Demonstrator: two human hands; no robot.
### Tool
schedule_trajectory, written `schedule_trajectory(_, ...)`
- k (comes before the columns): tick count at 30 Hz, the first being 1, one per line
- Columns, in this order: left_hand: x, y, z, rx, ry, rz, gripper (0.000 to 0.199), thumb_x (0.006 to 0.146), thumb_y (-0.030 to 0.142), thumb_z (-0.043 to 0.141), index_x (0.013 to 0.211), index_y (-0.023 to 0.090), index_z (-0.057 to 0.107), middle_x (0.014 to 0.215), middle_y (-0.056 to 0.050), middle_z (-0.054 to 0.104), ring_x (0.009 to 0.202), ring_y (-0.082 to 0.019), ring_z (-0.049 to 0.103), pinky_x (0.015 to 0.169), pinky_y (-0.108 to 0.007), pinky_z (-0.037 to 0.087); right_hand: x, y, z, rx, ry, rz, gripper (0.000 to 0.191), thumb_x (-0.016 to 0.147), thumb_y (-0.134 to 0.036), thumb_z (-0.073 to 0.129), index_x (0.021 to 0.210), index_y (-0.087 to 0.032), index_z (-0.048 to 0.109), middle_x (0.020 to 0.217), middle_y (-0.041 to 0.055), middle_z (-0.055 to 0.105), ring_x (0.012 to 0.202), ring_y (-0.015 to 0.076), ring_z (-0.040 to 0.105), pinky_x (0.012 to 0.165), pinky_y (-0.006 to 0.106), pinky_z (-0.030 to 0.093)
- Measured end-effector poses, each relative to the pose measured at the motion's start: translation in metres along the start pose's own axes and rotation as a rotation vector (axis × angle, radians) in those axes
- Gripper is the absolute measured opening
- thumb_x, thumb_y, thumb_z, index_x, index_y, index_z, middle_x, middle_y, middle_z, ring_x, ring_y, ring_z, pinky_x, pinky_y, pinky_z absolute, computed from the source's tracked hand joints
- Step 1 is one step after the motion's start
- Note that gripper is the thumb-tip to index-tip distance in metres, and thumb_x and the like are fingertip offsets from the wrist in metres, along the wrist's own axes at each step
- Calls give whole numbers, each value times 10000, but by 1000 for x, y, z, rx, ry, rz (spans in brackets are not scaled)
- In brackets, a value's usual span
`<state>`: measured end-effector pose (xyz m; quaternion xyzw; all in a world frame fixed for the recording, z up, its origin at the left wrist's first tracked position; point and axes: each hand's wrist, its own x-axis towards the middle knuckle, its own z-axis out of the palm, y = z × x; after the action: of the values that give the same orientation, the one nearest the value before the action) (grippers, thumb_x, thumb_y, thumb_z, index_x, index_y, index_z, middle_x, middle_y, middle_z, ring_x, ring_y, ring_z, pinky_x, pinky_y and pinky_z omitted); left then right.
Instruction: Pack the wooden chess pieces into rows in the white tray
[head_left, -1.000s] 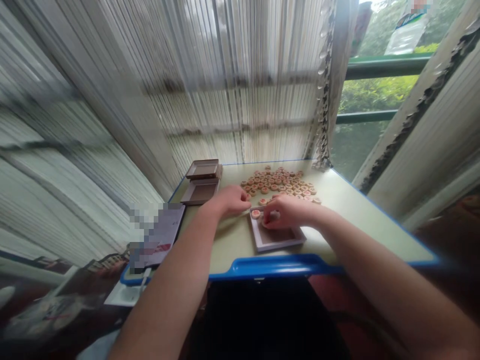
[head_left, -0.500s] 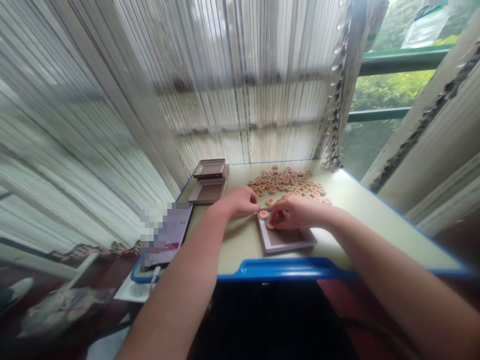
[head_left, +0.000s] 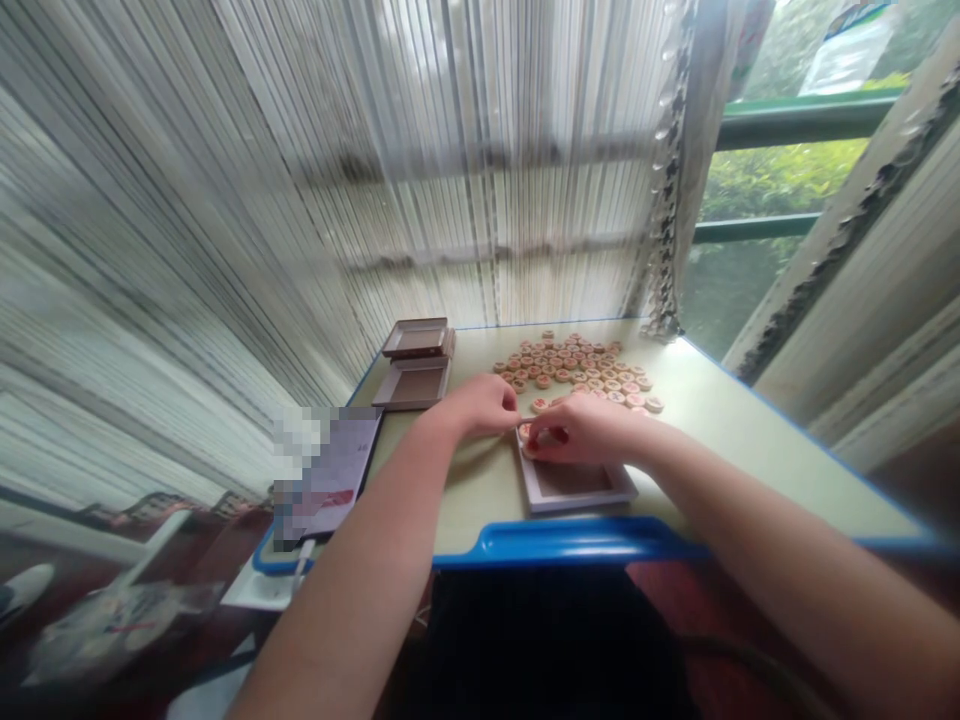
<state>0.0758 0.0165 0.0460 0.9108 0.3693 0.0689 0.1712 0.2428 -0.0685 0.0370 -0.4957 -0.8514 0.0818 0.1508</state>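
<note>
The right hand [head_left: 589,428] pinches a round piece [head_left: 529,452] inside the tray [head_left: 583,505] below it, another disc [head_left: 526,429] just beyond its fingertips; the left hand [head_left: 486,402] curls by the tray's corner, its hold unclear.

Pale yellow-green desk [head_left: 735,410] with a blue rim, bearing round pieces, shallow trays and a tablet.

Small round pieces [head_left: 579,377] spread loosely from near the middle of the far edge toward the desk's centre, many of them touching; a light-rimmed tray [head_left: 577,484] with a brown floor lies near the middle of the near edge, just behind a blue trough [head_left: 585,540] formed in that edge; stacked trays [head_left: 418,338] stand by the far left corner, an open tray [head_left: 414,384] just in front; the tablet [head_left: 341,465], partly blurred out, lies along the left edge toward the near left corner.
</note>
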Motion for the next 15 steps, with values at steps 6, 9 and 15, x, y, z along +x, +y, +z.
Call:
schedule_trajectory(6, 0, -2, 0, 7, -2, 11, 212, 636, 319, 552, 640, 144, 671, 553, -7, 582, 507, -105, 459, 468, -224, 293, 2, 4, 5, 44, 7, -52, 138, 749, -322, 594, 791, -230, 689, 642, -12, 601, 530, 83, 461, 522, 208, 301)
schedule_trajectory(9, 0, -3, 1, 17, -3, 19, 227, 644, 327, 538, 659, 148, 677, 570, -10, 594, 504, -108, 457, 467, -232, 288, 2, 5, 6, 71, -16, -57, 151, 756, -323, 587, 819, -229, 687, 651, -10, 602, 539, 84, 467, 534, 209, 310)
schedule_trajectory(15, 2, -7, 3, 32, 23, 25, 229, 657, 298, 505, 654, 147, 676, 558, -14, 588, 502, -112, 455, 484, -243, 298, 2, 10, -3, 23, 47, 16, 266, 772, -432, 550, 867, -215, 671, 642, -3, 598, 541, 98, 476, 521, 220, 303)
